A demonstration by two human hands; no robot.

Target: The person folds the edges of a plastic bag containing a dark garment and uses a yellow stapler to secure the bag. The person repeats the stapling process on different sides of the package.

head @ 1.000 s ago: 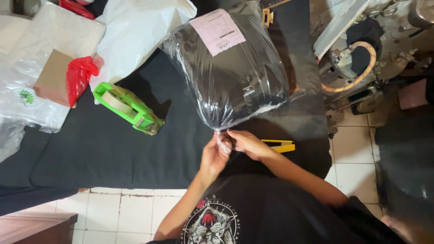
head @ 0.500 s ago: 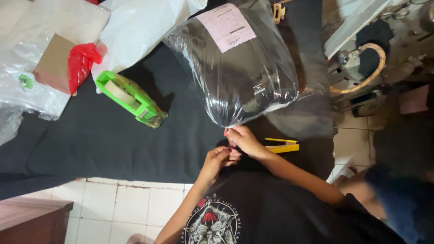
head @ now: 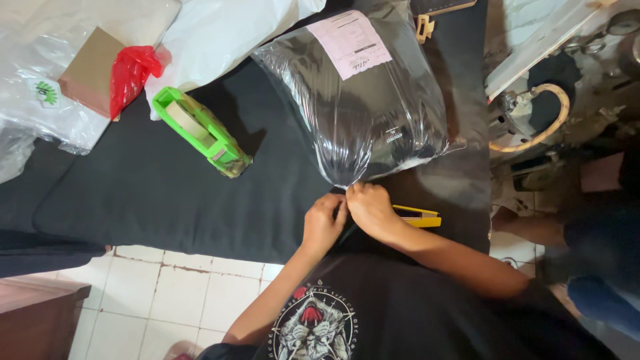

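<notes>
Showing a clear plastic parcel point(head: 360, 100) of dark folded cloth, with a pink shipping label point(head: 351, 41) on its far face, lying on the black-covered tabletop point(head: 153, 200). The bag tapers toward the near edge into a gathered neck point(head: 345, 181). Both hands meet at this neck: the left hand point(head: 325, 223) and the right hand point(head: 370, 208) are closed, fingers pinching the bunched film, and they touch each other. The parcel lies directly beyond the hands, its long axis running from near to far and leaning slightly right; neither hand is clearly the nearer. A yellow utility knife point(head: 417, 215) rests just right of the right hand. A green tape dispenser point(head: 200, 130) sits to the left, well apart. At far left lie a brown cardboard box point(head: 87, 70), a red plastic bag point(head: 133, 73) and white poly mailers point(head: 227, 33).
</notes>
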